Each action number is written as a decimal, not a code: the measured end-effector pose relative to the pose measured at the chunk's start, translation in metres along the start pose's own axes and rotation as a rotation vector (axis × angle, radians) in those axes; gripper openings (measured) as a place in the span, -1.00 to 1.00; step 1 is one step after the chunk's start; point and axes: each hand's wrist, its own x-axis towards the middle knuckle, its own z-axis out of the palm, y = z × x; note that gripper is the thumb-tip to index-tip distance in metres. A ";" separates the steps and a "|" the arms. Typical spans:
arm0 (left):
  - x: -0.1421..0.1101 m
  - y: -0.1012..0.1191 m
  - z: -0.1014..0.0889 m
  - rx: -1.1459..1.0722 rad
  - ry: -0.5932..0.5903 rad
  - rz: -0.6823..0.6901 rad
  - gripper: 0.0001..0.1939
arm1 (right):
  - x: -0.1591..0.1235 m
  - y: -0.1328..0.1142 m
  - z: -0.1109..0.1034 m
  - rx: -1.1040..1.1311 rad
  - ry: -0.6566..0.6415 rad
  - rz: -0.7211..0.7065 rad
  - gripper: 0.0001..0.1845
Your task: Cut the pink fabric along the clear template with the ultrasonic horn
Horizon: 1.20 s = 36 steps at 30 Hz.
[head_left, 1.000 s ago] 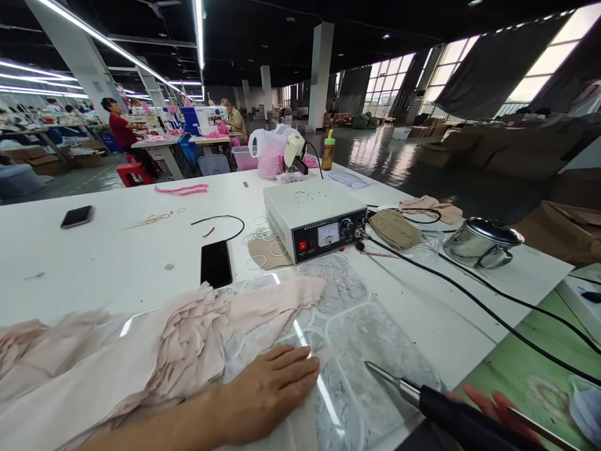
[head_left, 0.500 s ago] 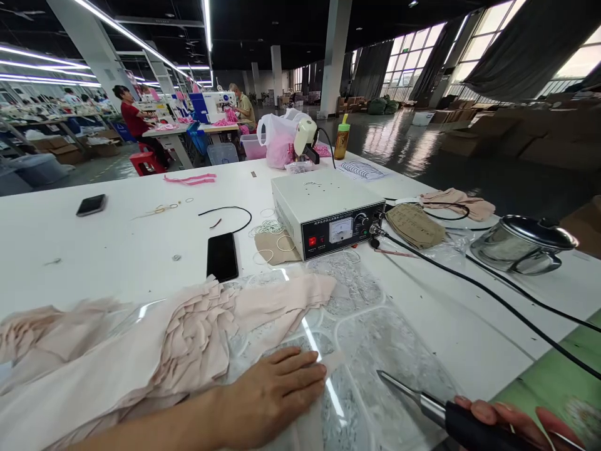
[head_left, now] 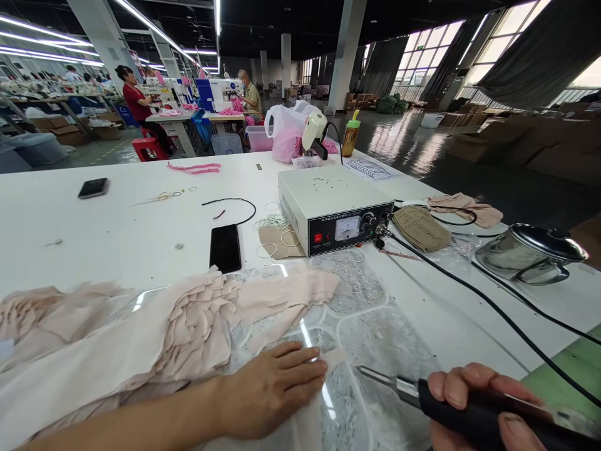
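Observation:
My left hand lies flat, palm down, fingers stretched out, on a strip of thin pale pink fabric over a clear patterned mat. My right hand is wrapped round the black handle of a hand-held ultrasonic welder. Its pointed metal tip faces left, just right of the fabric strip; whether it touches the mat I cannot tell. A shiny metal piece shows along the handle, partly hidden. Left of my left hand lies a ruffled pile of pale pink fabric pieces.
A control box with a lit red switch stands behind the mat; a black cable runs from it to the right. A phone lies to its left, a lidded metal cup to the right. Two people sit at sewing tables beyond.
My right hand's fingers have closed round the welder's handle, and its tip has come closer to my left hand. The left hand stays flat on the fabric. The view has turned slightly left.

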 end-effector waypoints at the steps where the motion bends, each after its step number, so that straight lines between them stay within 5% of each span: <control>1: 0.000 0.000 0.000 0.002 0.010 0.001 -0.69 | 0.000 -0.001 0.006 0.004 -0.016 0.009 -0.99; 8: 0.002 -0.001 -0.003 0.015 0.024 0.029 -0.69 | 0.005 0.005 0.018 0.078 -0.086 -0.045 -0.85; 36: -0.004 -0.001 0.008 0.003 0.080 0.015 -0.72 | 0.006 0.006 0.036 0.005 -0.108 -0.078 -0.87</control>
